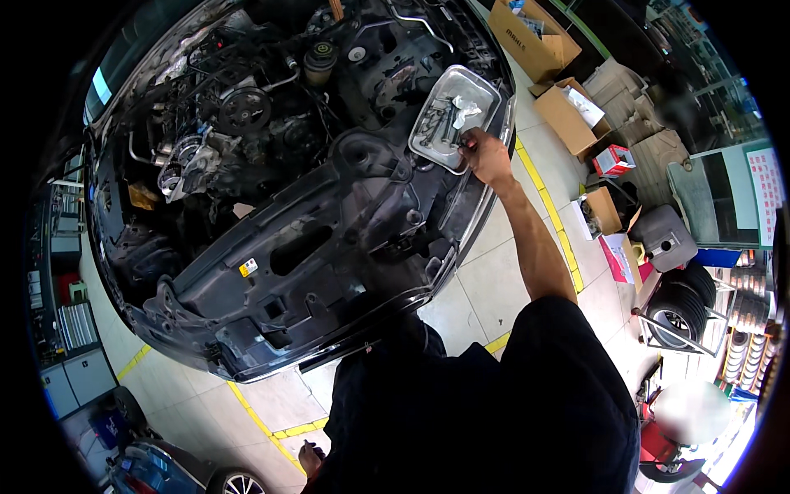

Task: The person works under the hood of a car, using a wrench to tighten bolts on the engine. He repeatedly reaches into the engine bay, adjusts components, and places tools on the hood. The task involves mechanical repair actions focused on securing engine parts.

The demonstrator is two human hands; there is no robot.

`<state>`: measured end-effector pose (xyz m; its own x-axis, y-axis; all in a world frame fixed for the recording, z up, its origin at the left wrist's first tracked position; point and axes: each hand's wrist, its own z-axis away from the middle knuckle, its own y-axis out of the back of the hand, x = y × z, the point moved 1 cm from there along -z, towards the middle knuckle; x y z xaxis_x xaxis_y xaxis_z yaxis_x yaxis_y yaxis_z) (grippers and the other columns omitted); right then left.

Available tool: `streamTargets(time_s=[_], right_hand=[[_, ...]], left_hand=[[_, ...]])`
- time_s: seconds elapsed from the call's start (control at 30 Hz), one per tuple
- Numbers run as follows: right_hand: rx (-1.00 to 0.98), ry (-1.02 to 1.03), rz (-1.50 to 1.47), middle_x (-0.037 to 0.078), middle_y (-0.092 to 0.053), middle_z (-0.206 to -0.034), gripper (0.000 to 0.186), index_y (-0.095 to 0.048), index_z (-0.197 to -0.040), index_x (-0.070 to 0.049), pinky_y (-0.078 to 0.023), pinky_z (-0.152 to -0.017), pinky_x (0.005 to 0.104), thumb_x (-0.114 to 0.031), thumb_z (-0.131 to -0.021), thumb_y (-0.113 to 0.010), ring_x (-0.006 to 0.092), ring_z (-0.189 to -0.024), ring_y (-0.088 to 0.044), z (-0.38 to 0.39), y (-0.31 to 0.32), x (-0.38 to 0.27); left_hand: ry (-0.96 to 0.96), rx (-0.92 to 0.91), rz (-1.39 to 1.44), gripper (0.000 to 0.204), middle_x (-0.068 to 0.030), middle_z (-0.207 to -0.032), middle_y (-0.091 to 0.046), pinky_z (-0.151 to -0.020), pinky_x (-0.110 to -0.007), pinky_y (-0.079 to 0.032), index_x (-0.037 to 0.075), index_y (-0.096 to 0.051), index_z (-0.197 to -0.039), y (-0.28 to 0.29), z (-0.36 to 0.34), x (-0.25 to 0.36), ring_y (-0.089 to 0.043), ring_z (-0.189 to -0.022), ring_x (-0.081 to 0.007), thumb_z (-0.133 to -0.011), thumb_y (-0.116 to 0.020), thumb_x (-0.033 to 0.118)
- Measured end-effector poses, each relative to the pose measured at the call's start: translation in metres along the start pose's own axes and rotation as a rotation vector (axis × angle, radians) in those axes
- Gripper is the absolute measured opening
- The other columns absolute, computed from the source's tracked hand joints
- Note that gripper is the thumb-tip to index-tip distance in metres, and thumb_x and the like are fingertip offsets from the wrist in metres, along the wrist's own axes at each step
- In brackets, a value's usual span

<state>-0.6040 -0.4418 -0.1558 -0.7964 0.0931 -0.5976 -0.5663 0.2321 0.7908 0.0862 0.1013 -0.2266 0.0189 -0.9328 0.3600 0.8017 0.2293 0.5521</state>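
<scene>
My right hand (490,158) reaches over the near right side of a pale, shallow tray (423,150) that rests on the front right corner of the open engine bay. Its fingers are pinched together inside the tray, and what they hold is too small to make out. Several metal bolts (436,121) lie in the tray beside a crumpled white scrap (467,110). Low down by my side hangs my left hand (312,458), with curled fingers; a small dark thing seems to be at them, but I cannot make it out.
A partly dismantled engine (239,111) fills the bay behind the black front panel (329,214). To the right stand open cardboard boxes (568,123), a grey container (663,239) and stacked tyres (679,309). Another car (156,469) is at the lower left. Yellow lines (547,193) mark the tiled floor.
</scene>
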Motion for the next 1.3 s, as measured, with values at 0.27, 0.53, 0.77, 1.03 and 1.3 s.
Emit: streamTargets(time_s=[0.27, 0.53, 0.77, 1.03, 1.3], right_hand=[[-0.007, -0.208, -0.354, 0.011, -0.065, -0.082, 0.015, -0.061, -0.093, 0.001, -0.051, -0.061, 0.0322, -0.007, -0.081, -0.065, 0.0201, -0.073, -0.064, -0.003, 0.009, 0.002], [-0.453, -0.118, -0.838, 0.006, -0.066, -0.077, 0.012, -0.065, -0.099, 0.001, -0.053, -0.058, 0.0249, -0.002, -0.089, -0.059, 0.0107, -0.065, -0.062, 0.081, 0.012, -0.127], [-0.815, -0.071, -0.898, 0.007, -0.066, -0.074, 0.007, -0.062, -0.094, 0.001, -0.052, -0.052, 0.0232, -0.004, -0.089, -0.061, 0.011, -0.062, -0.064, 0.153, -0.026, -0.231], [-0.941, -0.168, -0.853, 0.005, -0.063, -0.069, 0.009, -0.062, -0.091, 0.001, -0.047, -0.045, 0.0224, -0.008, -0.09, -0.062, 0.0095, -0.054, -0.06, 0.159, -0.052, -0.25], [-0.941, -0.394, -1.006, 0.005, -0.059, -0.065, 0.02, -0.06, -0.087, 0.001, -0.036, -0.037, 0.0206, -0.019, -0.091, -0.062, 0.006, -0.045, -0.048, 0.144, -0.099, -0.296]], left_hand=[[-0.302, -0.006, 0.05, 0.031, 0.0007, -0.049, -0.041, -0.031, -0.025, -0.029, 0.006, -0.052, -0.084, -0.006, 0.046, 0.149, -0.035, -0.034, -0.0082, -0.099, -0.042, 0.032], [-0.907, -0.281, -0.324, 0.016, -0.0055, -0.075, -0.06, -0.051, -0.024, -0.039, -0.001, -0.06, -0.105, -0.11, 0.15, 0.345, -0.05, -0.058, -0.0086, -0.093, -0.051, 0.007], [-1.187, -0.362, -0.417, 0.026, -0.0175, -0.101, -0.065, -0.074, -0.04, -0.052, 0.008, -0.061, -0.114, -0.189, 0.214, 0.412, -0.064, -0.09, -0.0367, -0.088, -0.059, 0.012], [-1.351, -0.121, -0.504, 0.033, -0.0102, -0.081, -0.064, -0.059, -0.04, -0.05, 0.011, -0.059, -0.119, -0.172, 0.207, 0.412, -0.064, -0.069, -0.0313, -0.086, -0.06, 0.012], [-1.348, -0.097, -0.601, 0.036, -0.0133, -0.085, -0.065, -0.055, -0.039, -0.052, 0.011, -0.057, -0.123, -0.144, 0.156, 0.433, -0.065, -0.066, -0.0302, -0.087, -0.058, 0.008]])
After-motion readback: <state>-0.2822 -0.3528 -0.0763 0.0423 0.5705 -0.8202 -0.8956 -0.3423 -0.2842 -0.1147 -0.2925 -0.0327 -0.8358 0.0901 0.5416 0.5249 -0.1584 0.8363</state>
